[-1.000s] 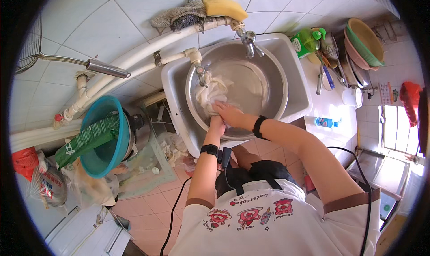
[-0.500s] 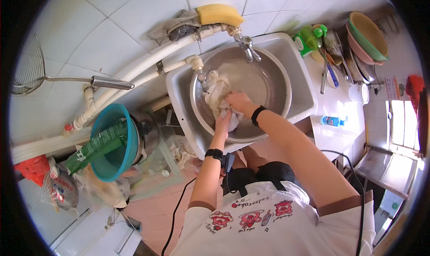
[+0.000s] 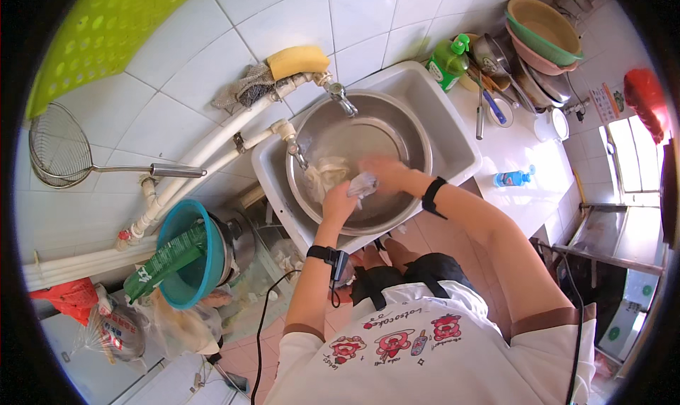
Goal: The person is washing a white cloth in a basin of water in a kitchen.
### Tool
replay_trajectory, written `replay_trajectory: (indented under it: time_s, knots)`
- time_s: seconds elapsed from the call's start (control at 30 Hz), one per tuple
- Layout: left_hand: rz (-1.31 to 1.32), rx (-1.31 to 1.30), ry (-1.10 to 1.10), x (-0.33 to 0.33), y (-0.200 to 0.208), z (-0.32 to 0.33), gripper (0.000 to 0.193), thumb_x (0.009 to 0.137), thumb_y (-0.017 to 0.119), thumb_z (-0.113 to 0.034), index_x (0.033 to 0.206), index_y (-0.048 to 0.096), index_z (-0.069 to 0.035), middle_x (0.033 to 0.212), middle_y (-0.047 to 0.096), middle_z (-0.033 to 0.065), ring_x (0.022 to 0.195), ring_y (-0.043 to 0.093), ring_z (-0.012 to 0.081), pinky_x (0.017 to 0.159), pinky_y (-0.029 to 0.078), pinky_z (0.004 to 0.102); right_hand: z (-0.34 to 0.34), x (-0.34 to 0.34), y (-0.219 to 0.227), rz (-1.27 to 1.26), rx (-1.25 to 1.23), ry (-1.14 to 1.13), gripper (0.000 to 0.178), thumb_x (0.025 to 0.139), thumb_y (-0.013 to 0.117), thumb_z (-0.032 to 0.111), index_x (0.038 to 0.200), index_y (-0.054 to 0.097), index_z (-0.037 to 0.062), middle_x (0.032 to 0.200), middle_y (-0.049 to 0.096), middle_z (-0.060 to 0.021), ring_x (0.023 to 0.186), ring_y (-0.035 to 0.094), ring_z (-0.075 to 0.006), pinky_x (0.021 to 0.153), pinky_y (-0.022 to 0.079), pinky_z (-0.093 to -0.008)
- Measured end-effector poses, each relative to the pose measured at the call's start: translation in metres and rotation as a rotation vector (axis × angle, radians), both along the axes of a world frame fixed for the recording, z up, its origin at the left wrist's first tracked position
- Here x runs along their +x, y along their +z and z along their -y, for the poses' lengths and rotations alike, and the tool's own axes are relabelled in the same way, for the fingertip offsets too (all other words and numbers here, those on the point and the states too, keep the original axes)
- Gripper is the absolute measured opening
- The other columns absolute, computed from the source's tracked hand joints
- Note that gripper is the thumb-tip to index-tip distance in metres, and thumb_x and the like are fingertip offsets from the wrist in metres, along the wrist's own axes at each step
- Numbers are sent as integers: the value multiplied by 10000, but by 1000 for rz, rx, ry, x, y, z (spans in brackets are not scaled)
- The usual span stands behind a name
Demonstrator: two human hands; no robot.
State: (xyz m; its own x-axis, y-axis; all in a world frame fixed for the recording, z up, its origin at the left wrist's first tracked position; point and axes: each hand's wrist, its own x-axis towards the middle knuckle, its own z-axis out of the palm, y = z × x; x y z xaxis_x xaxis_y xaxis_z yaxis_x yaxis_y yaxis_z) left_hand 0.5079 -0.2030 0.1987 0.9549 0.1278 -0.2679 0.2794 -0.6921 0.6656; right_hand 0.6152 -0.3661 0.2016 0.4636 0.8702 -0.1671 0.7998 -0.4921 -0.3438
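A wide steel basin (image 3: 423,132) sits in the pale sink (image 3: 453,150), below two metal taps. Over its near side, my left hand (image 3: 339,204) is closed on a bunched whitish cloth (image 3: 363,184), which sticks up beyond the fingers. Close to the cloth's right side is my right hand (image 3: 386,172), smeared by motion, so its fingers cannot be made out. More cream-coloured cloth (image 3: 326,174) hangs inside the basin's left part, beyond my left hand; whether it is one piece with the held cloth cannot be told.
A metal tap (image 3: 343,100) reaches over the basin's far rim; a second tap (image 3: 295,152) is at its left. Right of the sink stand a green pump bottle (image 3: 448,65) and a blue bottle (image 3: 513,178). A teal tub (image 3: 214,252) and wire strainer (image 3: 60,150) are left.
My hands have come apart a little, the right one moving quickly. The held cloth now shows as a small raised bunch, separate-looking from the cream cloth. The view has shifted.
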Motion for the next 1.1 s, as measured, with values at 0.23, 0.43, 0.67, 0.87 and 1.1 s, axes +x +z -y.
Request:
replay_trajectory:
  time_s: [0.23,0.43,0.67,0.87,1.1]
  knots:
    - [108,-51,-15,7,61,-21,245,684,590,-158,896,592,-34,792,605,197,753,581,356,645,457,404,-26,-20,3,-492,155,-100,635,678,669,189,1229,356,161,948,591,-158,890,577,-336,755,444,-420]
    - [158,109,-38,-2,64,-47,203,684,588,-124,860,576,-25,787,587,191,771,554,374,669,443,418,-29,-18,29,-329,-177,-136,340,681,638,311,941,592,97,887,612,-130,882,579,-309,756,440,-414]
    - [191,151,-70,-12,48,-37,380,672,663,-178,1005,555,-32,984,563,155,878,533,367,762,444,399,-19,-18,79,-91,-83,-136,343,641,626,331,878,617,84,861,606,-139,891,562,-291,776,436,-405]
    - [505,-320,-46,7,66,-4,509,648,716,-129,1105,513,-39,1052,558,129,968,553,281,819,438,341,-27,-38,136,-173,121,-315,389,621,643,236,952,559,50,810,590,-178,835,560,-340,727,454,-423]
    - [184,-622,40,19,83,-11,488,667,657,-29,1127,495,-33,1061,554,137,994,541,259,817,437,301,-22,-30,183,50,-40,-230,297,657,643,176,906,529,60,766,609,-141,773,598,-305,678,474,-405]
